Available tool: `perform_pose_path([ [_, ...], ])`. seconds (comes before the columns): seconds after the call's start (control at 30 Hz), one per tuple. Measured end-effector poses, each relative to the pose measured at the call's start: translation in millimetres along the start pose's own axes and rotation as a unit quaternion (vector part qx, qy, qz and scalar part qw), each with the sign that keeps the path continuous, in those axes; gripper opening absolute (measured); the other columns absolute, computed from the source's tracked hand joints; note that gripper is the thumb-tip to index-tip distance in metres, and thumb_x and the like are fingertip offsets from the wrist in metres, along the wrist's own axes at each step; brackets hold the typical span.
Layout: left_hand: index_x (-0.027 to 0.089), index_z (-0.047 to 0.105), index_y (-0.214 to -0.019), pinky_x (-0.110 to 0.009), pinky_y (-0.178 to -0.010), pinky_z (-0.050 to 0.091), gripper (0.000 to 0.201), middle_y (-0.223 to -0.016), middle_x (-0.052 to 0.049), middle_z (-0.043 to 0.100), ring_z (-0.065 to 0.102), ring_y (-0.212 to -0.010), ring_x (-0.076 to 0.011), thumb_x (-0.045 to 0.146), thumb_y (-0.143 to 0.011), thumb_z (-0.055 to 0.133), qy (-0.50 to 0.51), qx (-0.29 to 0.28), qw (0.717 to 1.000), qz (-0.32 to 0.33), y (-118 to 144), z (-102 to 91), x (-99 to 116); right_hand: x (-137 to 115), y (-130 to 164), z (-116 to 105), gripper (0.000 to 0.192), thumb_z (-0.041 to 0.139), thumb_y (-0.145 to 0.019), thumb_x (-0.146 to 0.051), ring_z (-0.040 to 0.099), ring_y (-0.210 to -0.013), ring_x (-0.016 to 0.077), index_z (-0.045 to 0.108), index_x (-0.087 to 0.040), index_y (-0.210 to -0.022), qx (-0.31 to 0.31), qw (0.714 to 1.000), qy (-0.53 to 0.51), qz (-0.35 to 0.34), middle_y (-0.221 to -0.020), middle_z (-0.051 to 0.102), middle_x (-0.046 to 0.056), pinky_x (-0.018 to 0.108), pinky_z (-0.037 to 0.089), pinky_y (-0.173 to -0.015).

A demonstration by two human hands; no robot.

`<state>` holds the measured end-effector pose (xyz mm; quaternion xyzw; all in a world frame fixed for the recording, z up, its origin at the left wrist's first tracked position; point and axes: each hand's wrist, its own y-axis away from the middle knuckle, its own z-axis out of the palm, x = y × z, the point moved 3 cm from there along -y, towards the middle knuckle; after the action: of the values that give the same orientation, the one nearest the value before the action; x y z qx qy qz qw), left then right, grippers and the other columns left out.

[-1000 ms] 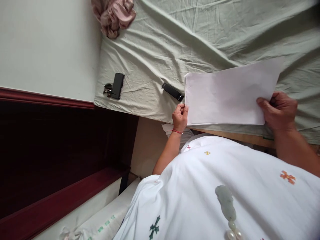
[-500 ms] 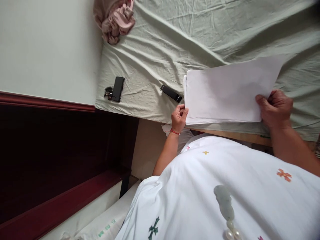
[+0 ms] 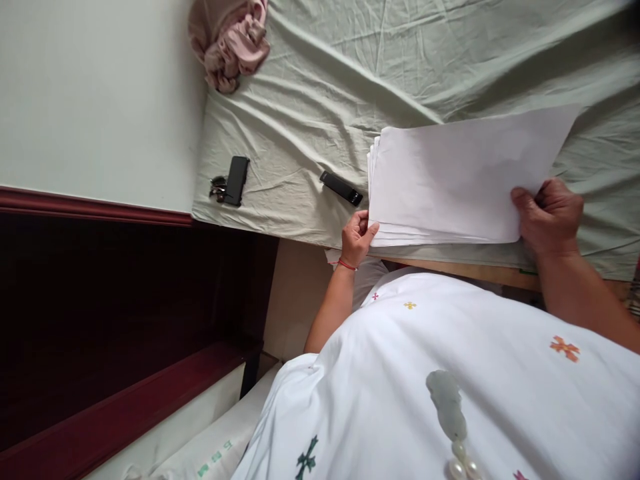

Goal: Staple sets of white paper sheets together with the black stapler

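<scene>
Between my two hands is a stack of white paper sheets, held above the near edge of the cloth-covered surface. My left hand pinches the stack's lower left corner, thumb on top. My right hand is closed on the right edge, its thumb pressing on the top sheet and its fingers curled. Along the left and lower sides the sheets are fanned out in small steps. A black stapler lies on the cloth just left of the paper, close to my left hand.
A pale green wrinkled cloth covers the surface. On its left part lie a black rectangular case and a small bunch of keys. Crumpled pink fabric sits at the back left. Dark red wood furniture stands lower left.
The sheets have slid further apart at the left side, with more edges showing. The top sheet has shifted slightly up and right. Both hands keep their hold.
</scene>
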<state>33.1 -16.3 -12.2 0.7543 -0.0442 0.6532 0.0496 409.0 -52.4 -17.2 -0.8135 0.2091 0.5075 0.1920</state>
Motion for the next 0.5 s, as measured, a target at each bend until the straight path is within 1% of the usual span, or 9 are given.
perform_pose_path([
  [0.03, 0.018, 0.064, -0.113, -0.023, -0.066, 0.046, 0.057, -0.077, 0.0, 0.065, 0.059, -0.069, -0.0118, 0.065, -0.083, 0.076, 0.01, -0.011, 1.0, 0.003, 0.1, 0.0, -0.9, 2.1, -0.3, 0.1, 0.036, 0.078, -0.073, -0.053, 0.038, -0.06, 0.0102, 0.063, -0.021, -0.077, 0.0, 1.0, -0.001, -0.001, -0.065, 0.05, -0.005, 0.029, 0.04, -0.06],
  [0.1, 0.019, 0.063, -0.116, -0.024, -0.067, 0.048, 0.057, -0.078, 0.0, 0.066, 0.061, -0.07, -0.0123, 0.063, -0.083, 0.078, 0.002, -0.008, 1.0, 0.006, 0.1, -0.3, -3.3, 4.9, -0.6, 0.4, 0.034, 0.077, -0.074, -0.051, 0.04, -0.061, 0.0106, 0.064, -0.02, -0.08, -0.002, 1.0, -0.009, -0.003, -0.067, 0.052, -0.004, 0.03, 0.041, -0.062],
  [0.2, 0.019, 0.065, -0.109, -0.023, -0.064, 0.045, 0.047, -0.069, 0.003, 0.061, 0.056, -0.063, -0.0105, 0.06, -0.088, 0.073, -0.043, 0.033, 0.999, 0.005, 0.0, -0.1, -5.4, 3.2, -0.6, 1.1, 0.032, 0.076, -0.074, -0.05, 0.042, -0.061, 0.011, 0.065, -0.02, -0.08, -0.003, 1.0, -0.021, -0.005, -0.068, 0.055, -0.004, 0.031, 0.044, -0.063],
  [0.3, 0.019, 0.065, -0.103, -0.023, -0.062, 0.043, 0.046, -0.065, 0.004, 0.056, 0.051, -0.059, -0.0099, 0.063, -0.091, 0.068, -0.07, 0.056, 0.996, 0.001, 0.3, 1.1, -5.0, -1.8, -0.1, 1.1, 0.032, 0.077, -0.073, -0.049, 0.044, -0.061, 0.0116, 0.066, -0.02, -0.08, 0.005, 1.0, -0.016, 0.002, -0.068, 0.057, -0.003, 0.031, 0.046, -0.063],
  [0.43, 0.019, 0.063, -0.111, -0.023, -0.058, 0.037, 0.053, -0.065, 0.005, 0.051, 0.046, -0.058, -0.0099, 0.067, -0.089, 0.069, -0.041, 0.035, 0.999, 0.002, 0.7, 1.1, -3.7, -4.2, 0.0, 0.7, 0.03, 0.078, -0.072, -0.047, 0.044, -0.061, 0.0113, 0.066, -0.02, -0.077, 0.009, 1.0, -0.016, 0.005, -0.067, 0.058, -0.003, 0.031, 0.047, -0.062],
  [0.5, 0.019, 0.063, -0.108, -0.024, -0.056, 0.034, 0.054, -0.065, 0.005, 0.049, 0.042, -0.056, -0.0094, 0.068, -0.088, 0.07, -0.038, 0.031, 0.999, 0.002, 0.6, 0.4, -2.8, -3.1, -0.1, 0.7, 0.028, 0.078, -0.072, -0.044, 0.045, -0.061, 0.0112, 0.067, -0.019, -0.078, 0.008, 1.0, -0.016, 0.005, -0.068, 0.058, -0.003, 0.031, 0.047, -0.062],
])
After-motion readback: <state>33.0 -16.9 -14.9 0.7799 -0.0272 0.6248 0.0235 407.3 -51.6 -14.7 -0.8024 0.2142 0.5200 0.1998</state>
